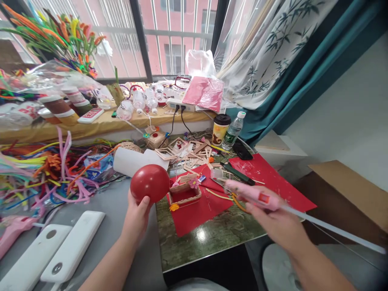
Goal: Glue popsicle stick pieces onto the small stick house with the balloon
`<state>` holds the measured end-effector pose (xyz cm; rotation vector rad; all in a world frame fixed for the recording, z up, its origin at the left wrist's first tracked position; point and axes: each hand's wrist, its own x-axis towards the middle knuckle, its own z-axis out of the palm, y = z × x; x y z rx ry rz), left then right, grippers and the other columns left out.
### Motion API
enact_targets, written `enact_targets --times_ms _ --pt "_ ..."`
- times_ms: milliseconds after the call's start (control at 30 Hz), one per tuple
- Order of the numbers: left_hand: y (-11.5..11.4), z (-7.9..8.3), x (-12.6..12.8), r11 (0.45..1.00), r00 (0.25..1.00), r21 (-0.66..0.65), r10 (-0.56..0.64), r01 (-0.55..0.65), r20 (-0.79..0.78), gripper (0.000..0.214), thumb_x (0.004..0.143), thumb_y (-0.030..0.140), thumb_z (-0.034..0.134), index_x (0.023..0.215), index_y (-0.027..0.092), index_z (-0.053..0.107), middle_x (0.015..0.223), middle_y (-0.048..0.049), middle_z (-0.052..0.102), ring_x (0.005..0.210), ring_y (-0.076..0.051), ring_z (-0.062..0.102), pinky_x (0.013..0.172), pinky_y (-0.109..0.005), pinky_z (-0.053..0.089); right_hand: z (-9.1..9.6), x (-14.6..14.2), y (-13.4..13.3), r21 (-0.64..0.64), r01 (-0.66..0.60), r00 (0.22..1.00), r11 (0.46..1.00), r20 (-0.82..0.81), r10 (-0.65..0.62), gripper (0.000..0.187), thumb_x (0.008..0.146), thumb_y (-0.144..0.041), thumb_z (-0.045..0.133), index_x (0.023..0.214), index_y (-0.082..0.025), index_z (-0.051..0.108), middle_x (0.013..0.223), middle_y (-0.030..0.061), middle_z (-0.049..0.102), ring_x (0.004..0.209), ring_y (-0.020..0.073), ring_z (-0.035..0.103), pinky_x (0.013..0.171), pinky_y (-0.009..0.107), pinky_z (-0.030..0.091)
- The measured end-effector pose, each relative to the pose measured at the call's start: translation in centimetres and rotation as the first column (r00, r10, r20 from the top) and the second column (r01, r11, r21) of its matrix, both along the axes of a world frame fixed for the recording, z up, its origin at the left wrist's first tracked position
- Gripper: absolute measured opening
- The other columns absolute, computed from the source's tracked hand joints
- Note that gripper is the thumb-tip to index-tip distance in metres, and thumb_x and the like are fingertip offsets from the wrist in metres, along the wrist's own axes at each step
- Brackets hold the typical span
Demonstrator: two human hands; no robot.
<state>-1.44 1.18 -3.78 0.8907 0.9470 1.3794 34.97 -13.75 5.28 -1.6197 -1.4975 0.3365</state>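
My left hand [137, 217] is closed around the bottom of a red balloon [150, 183], holding it up over the table's middle. My right hand [274, 224] grips a pink glue gun [251, 195] with a long clear glue stick [330, 229] trailing out to the right. The gun's nozzle points left toward a small wooden stick box [184, 193] with little flowers, which sits on red paper [198, 210].
Piles of coloured pipe cleaners [45, 169] cover the left. Two white flat devices [74, 244] and another pink glue gun [13, 230] lie front left. A paper cup [220, 129], a water bottle [233, 131], wooden sticks [189, 151] and a white roll [133, 161] stand behind. A cardboard box [348, 190] is right.
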Motion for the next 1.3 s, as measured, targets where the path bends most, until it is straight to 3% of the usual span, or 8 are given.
enact_targets --times_ms 67,133,367,633,833,933,1100,1300 --pt "-0.1 -0.1 -0.1 1.0 1.0 -0.007 -0.004 0.004 0.0 0.087 0.081 0.052 0.088 0.156 0.035 0.047 0.155 -0.0107 0.056 0.142 -0.034 0.056 0.116 -0.051 0.049 1.7 -3.5 1.3 -0.146 -0.147 0.988 0.978 -0.067 0.138 0.022 0.098 -0.029 0.063 0.117 -0.027 0.073 0.107 0.0063 0.078 0.095 0.025 0.074 0.076 0.033 0.06" --pt "-0.1 -0.2 -0.1 1.0 1.0 -0.018 0.009 -0.009 -0.006 0.086 0.081 0.052 0.088 0.155 0.034 0.047 0.155 -0.0105 0.056 0.141 -0.034 0.057 0.116 -0.05 0.049 2.7 -6.0 2.7 -0.193 -0.246 0.968 0.95 -0.093 0.232 0.019 0.098 -0.025 0.061 0.113 -0.026 0.071 0.102 0.0037 0.076 0.089 0.0219 0.072 0.076 0.031 0.057" --pt "0.0 -0.5 -0.4 0.997 0.999 -0.055 0.047 -0.048 -0.022 0.087 0.077 0.051 0.091 0.15 0.032 0.049 0.145 -0.01 0.062 0.138 -0.034 0.058 0.117 -0.052 0.046 3.9 -10.2 5.8 -0.375 -0.37 0.927 0.85 -0.092 0.363 0.013 0.093 -0.014 0.058 0.098 -0.025 0.064 0.091 -0.002 0.07 0.081 0.0167 0.065 0.07 0.026 0.045" --pt "0.4 -0.7 -0.8 0.997 0.997 -0.065 0.047 -0.052 -0.068 0.09 0.074 0.055 0.092 0.15 0.032 0.048 0.146 -0.0107 0.062 0.141 -0.036 0.056 0.12 -0.053 0.044 3.6 -11.6 6.9 -0.327 -0.387 0.916 0.862 -0.029 0.4 0.014 0.092 -0.011 0.057 0.091 -0.024 0.062 0.086 -0.0004 0.07 0.076 0.017 0.063 0.067 0.027 0.043" --pt "0.1 -0.1 -0.8 0.996 0.997 -0.082 0.027 -0.033 -0.066 0.098 0.074 0.054 0.093 0.155 0.033 0.042 0.152 -0.0116 0.057 0.147 -0.037 0.051 0.124 -0.055 0.038 4.7 -11.8 6.9 -0.388 -0.32 0.942 0.864 -0.034 0.333 0.013 0.097 -0.018 0.054 0.088 -0.025 0.058 0.087 -0.001 0.07 0.076 0.0169 0.063 0.065 0.027 0.043" --pt "0.0 -0.2 -0.9 0.996 0.996 -0.084 0.022 -0.03 -0.086 0.097 0.075 0.054 0.092 0.156 0.034 0.042 0.153 -0.011 0.056 0.146 -0.037 0.051 0.125 -0.056 0.037 4.9 -11.7 7.2 -0.414 -0.302 0.939 0.859 0.025 0.343 0.015 0.09 -0.013 0.057 0.082 -0.025 0.053 0.077 -0.0034 0.065 0.065 0.0151 0.057 0.058 0.026 0.037" --pt "0.0 -0.4 -1.1 0.996 0.996 -0.081 0.021 -0.028 -0.09 0.096 0.075 0.053 0.092 0.155 0.034 0.044 0.152 -0.0102 0.058 0.143 -0.037 0.055 0.122 -0.054 0.041 4.0 -11.8 8.1 -0.356 -0.341 0.899 0.87 0.149 0.413 0.02 0.078 -0.005 0.057 0.077 -0.024 0.05 0.077 -0.0029 0.06 0.067 0.0147 0.052 0.061 0.027 0.033" --pt "-0.1 -0.6 -1.3 0.997 0.997 -0.077 0.014 -0.02 -0.082 0.096 0.074 0.051 0.093 0.155 0.036 0.044 0.152 -0.0092 0.059 0.141 -0.035 0.057 0.121 -0.052 0.042 2.7 -11.5 8.9 -0.306 -0.424 0.845 0.853 0.205 0.494 0.011 0.082 -0.012 0.061 0.082 -0.023 0.058 0.079 -0.0011 0.063 0.07 0.0168 0.053 0.066 0.03 0.034"
